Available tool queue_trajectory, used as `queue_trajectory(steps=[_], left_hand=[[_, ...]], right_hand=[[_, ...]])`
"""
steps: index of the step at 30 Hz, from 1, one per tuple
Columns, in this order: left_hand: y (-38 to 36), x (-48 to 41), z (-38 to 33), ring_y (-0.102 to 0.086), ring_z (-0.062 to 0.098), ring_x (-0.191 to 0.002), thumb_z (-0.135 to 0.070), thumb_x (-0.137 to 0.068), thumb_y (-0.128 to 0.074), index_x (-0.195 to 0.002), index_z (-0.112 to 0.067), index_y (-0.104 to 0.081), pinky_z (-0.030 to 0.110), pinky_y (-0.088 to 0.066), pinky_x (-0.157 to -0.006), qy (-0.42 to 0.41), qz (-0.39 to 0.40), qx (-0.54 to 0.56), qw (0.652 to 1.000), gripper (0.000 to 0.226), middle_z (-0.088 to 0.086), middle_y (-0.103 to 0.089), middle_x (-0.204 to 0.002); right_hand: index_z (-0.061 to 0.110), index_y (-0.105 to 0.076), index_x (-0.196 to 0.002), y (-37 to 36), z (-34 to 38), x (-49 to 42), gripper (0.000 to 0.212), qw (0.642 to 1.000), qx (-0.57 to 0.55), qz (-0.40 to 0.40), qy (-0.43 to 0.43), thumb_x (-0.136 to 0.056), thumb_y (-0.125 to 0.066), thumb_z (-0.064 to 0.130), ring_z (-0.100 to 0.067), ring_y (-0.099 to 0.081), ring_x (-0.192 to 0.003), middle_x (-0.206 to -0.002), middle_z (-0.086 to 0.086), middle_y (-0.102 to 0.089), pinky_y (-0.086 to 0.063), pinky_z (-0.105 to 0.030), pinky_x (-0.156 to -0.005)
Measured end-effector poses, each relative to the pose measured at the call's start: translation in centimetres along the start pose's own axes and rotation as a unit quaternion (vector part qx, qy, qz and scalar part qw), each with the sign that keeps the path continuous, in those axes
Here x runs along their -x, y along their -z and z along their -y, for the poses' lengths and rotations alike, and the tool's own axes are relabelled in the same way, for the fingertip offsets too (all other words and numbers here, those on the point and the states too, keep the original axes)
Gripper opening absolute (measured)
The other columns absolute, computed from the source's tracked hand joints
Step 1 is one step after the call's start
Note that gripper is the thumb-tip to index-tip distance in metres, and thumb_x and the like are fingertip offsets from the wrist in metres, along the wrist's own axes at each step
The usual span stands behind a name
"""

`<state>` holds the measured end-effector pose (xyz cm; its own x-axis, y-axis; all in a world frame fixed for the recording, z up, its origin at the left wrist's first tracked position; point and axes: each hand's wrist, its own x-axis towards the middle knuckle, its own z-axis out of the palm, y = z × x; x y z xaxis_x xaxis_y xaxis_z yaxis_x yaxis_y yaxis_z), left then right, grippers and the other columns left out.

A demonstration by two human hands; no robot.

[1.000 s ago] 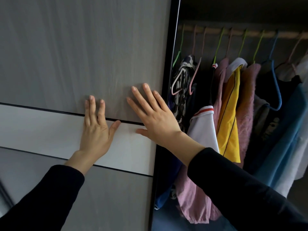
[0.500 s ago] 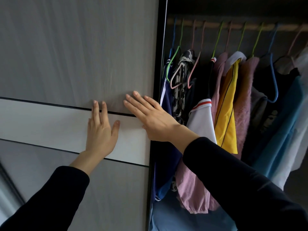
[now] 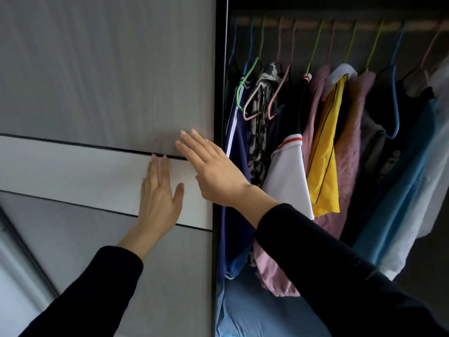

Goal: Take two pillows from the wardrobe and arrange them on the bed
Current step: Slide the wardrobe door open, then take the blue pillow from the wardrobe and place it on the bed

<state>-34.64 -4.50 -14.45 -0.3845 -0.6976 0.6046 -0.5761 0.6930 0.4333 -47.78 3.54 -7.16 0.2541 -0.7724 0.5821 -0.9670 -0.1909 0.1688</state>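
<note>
Palms flat on the sliding wardrobe door [image 3: 107, 76], left of frame; from my remote seat I see the left hand [image 3: 159, 198] pressed on the pale band across the panel, fingers together and straight, thumb spread, closed on nothing; the right hand [image 3: 213, 171] lies just beside it, nearer the door's dark edge [image 3: 220, 117], fingers extended and slightly fanned, likewise gripping nothing; both sleeves are black. Right of frame, the open bay shows a wooden rail [image 3: 340, 23] across the top, coloured hangers, and clothes packed close: a navy garment [image 3: 234, 152] just beside the door edge, a white shirt [image 3: 289, 186], a yellow top [image 3: 325, 154], a pink fleece [image 3: 349, 147], blue cloth [image 3: 401, 190] at far right. No pillow shows anywhere in this view; I cannot tell where in the wardrobe the two lie, and the bed is out of frame.

I judge the step in hand to be sliding the door aside towards the left, with the task barely begun. To do it well I would press evenly through both palms and push along the track, not into the panel; keep the right fingers clear of the door edge and of the navy garment hanging against it; go steadily, since flat palms on a smooth face may slip.
</note>
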Motion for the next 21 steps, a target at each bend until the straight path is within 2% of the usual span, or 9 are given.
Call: queue_trajectory(steps=[3,7,10,14,17,21], left_hand=[[-1.3,3.1,-1.4,-0.01,0.027,-0.144,-0.026,-0.092,-0.045,-0.146,-0.018,-0.011,0.041,-0.021,-0.113,-0.021,-0.022,0.047,0.998,0.064,0.011,-0.006,-0.157],[-4.8,8.3,-3.4,-0.024,0.024,-0.137,-0.018,-0.086,-0.05,-0.142,-0.02,-0.022,0.029,-0.022,-0.111,-0.062,-0.002,0.113,0.992,0.063,0.01,-0.022,-0.149],[-8.7,12.5,-4.7,-0.03,0.023,-0.133,-0.022,-0.084,-0.044,-0.14,-0.02,-0.026,0.025,-0.023,-0.111,-0.082,0.071,0.141,0.984,0.059,0.009,-0.027,-0.145],[-15.0,18.5,-6.1,-0.038,0.029,-0.127,-0.02,-0.084,-0.045,-0.137,-0.013,-0.036,0.039,-0.032,-0.11,-0.076,0.196,0.136,0.968,0.054,0.015,-0.037,-0.141],[-20.2,22.7,-7.1,-0.035,0.03,-0.132,-0.015,-0.084,-0.053,-0.136,-0.01,-0.038,0.033,-0.025,-0.111,-0.074,0.298,0.118,0.944,0.054,0.015,-0.037,-0.141],[-28.8,27.7,-6.9,-0.031,0.024,-0.135,-0.015,-0.087,-0.052,-0.134,-0.01,-0.04,0.031,-0.027,-0.11,-0.055,0.379,0.113,0.917,0.049,0.011,-0.036,-0.143]], right_hand=[[0.007,-0.036,-0.141,-0.8,0.6,3.9,0.07,0.994,-0.06,-0.057,-0.068,-0.074,-0.053,-0.006,-0.027,-0.022,-0.144,-0.153,-0.012,-0.032,-0.024,-0.039,-0.114],[0.008,-0.042,-0.137,-3.1,0.3,11.1,0.064,0.982,-0.086,-0.04,-0.163,-0.076,-0.06,0.001,-0.026,-0.032,-0.138,-0.148,-0.009,-0.039,-0.031,-0.037,-0.109],[0.009,-0.043,-0.137,-4.8,-0.2,17.3,0.064,0.969,-0.092,0.013,-0.23,-0.076,-0.063,0.007,-0.027,-0.036,-0.134,-0.146,-0.009,-0.041,-0.033,-0.037,-0.104],[0.011,-0.047,-0.131,-7.1,-0.2,26.5,0.06,0.944,-0.095,0.1,-0.301,-0.074,-0.065,0.015,-0.029,-0.044,-0.124,-0.14,-0.008,-0.047,-0.04,-0.043,-0.094],[0.012,-0.05,-0.128,-9.5,-0.7,34.0,0.055,0.915,-0.106,0.171,-0.35,-0.075,-0.063,0.021,-0.03,-0.048,-0.118,-0.132,-0.005,-0.051,-0.04,-0.04,-0.089],[0.014,-0.048,-0.129,-15.5,-2.0,43.5,0.053,0.877,-0.118,0.238,-0.4,-0.079,-0.061,0.026,-0.028,-0.048,-0.117,-0.132,-0.002,-0.05,-0.041,-0.037,-0.089]])
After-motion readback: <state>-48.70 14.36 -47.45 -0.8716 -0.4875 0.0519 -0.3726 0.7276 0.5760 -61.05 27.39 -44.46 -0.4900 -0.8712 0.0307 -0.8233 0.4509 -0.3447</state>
